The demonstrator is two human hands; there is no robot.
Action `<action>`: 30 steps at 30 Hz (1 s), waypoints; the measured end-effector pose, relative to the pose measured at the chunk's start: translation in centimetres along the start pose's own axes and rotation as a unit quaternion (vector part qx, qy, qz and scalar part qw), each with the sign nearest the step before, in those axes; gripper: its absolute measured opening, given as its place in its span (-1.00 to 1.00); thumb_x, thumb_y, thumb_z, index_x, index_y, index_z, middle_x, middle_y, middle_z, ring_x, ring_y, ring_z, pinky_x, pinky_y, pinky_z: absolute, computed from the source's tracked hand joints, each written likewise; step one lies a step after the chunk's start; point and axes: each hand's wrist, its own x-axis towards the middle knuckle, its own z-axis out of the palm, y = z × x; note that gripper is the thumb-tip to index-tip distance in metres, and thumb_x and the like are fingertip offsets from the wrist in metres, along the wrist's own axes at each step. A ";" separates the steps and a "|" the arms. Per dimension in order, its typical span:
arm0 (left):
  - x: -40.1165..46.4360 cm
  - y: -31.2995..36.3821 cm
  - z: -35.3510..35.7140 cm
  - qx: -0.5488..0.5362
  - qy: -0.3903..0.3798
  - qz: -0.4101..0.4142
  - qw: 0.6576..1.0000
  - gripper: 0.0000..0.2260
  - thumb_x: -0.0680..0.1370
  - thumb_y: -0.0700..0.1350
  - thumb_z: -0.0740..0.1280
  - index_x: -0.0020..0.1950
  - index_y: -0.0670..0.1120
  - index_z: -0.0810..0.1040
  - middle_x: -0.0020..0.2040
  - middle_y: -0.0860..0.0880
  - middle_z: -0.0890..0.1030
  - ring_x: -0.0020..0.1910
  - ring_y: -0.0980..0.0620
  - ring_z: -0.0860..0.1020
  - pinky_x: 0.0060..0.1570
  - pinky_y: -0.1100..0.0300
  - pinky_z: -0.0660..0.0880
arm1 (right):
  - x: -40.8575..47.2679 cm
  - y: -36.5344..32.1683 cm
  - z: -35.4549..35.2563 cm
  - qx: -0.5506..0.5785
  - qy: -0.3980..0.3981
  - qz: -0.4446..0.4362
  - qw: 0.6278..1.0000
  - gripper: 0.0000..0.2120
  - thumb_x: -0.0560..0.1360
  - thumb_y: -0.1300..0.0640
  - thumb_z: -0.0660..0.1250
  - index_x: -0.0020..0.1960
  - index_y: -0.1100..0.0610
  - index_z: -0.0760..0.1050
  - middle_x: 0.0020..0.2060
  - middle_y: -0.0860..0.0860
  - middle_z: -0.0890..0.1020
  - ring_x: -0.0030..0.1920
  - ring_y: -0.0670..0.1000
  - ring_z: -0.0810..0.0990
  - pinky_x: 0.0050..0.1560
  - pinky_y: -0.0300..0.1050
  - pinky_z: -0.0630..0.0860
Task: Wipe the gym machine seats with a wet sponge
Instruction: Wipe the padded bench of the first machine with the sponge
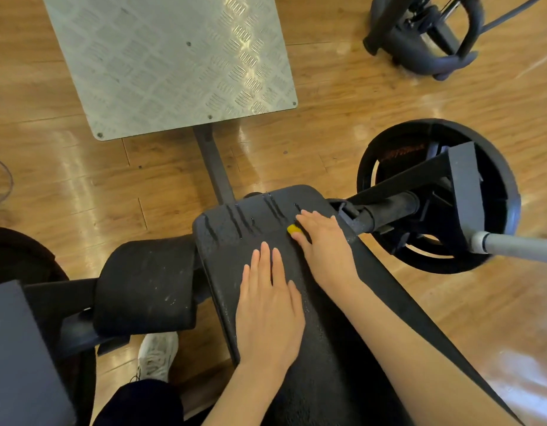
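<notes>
Head view, looking down on a black padded seat [266, 229] of a gym machine.

Left hand [267, 305]: lies flat on the seat, palm down, fingers straight and close together, released grip, holding nothing.

Right hand [323, 241]: palm down near the seat's far right edge, pressing on a yellow sponge [293, 229]. Only a small yellow corner shows, by the thumb; the rest is hidden under the palm. The fingers look extended over it; cannot tell whether they curl round it.

Seat surface: dark wet streaks [244, 218] run across the far end, just beyond the left fingertips and left of the sponge.

Surroundings: a black roller pad [146, 284] sits just left of the seat. A checker-plate footplate [170, 59] lies farther ahead on the wooden floor [358, 96]. A black weight plate [438, 195] hangs on a bar to the right. One white shoe [158, 355] stands on the floor below the roller pad.
</notes>
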 end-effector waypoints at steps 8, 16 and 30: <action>0.2 0.1 -0.5 0.002 -0.026 0.014 1.000 -0.51 0.52 -0.09 0.39 0.46 -0.06 0.47 0.47 -0.24 0.41 0.44 -0.22 0.41 0.36 -0.12 0.33 | -4.1 0.8 -1.3 -0.033 0.011 0.005 0.999 -0.58 0.64 0.02 0.16 0.48 0.09 0.32 0.48 -0.02 0.32 0.51 -0.03 0.18 0.48 -0.20 -0.06; 0.5 -0.3 -0.6 0.020 -0.024 0.066 0.997 -0.42 0.46 -0.09 0.48 0.45 -0.18 0.46 0.44 -0.30 0.43 0.41 -0.26 0.44 0.32 -0.16 0.30 | -8.0 1.8 -1.9 -0.080 0.025 0.022 0.996 -0.61 0.53 0.05 0.36 0.33 0.13 0.50 0.33 0.04 0.52 0.39 0.03 0.43 0.40 -0.09 0.23; 2.7 1.4 0.8 -0.013 -0.039 0.092 0.995 -0.46 0.61 0.03 -0.01 0.47 -0.21 0.42 0.47 -0.18 0.43 0.46 -0.11 0.40 0.39 -0.05 0.38 | -2.5 2.9 -1.7 -0.048 0.052 0.070 0.995 -0.60 0.62 0.04 0.23 0.43 0.10 0.38 0.42 0.02 0.42 0.48 0.03 0.28 0.49 -0.02 0.10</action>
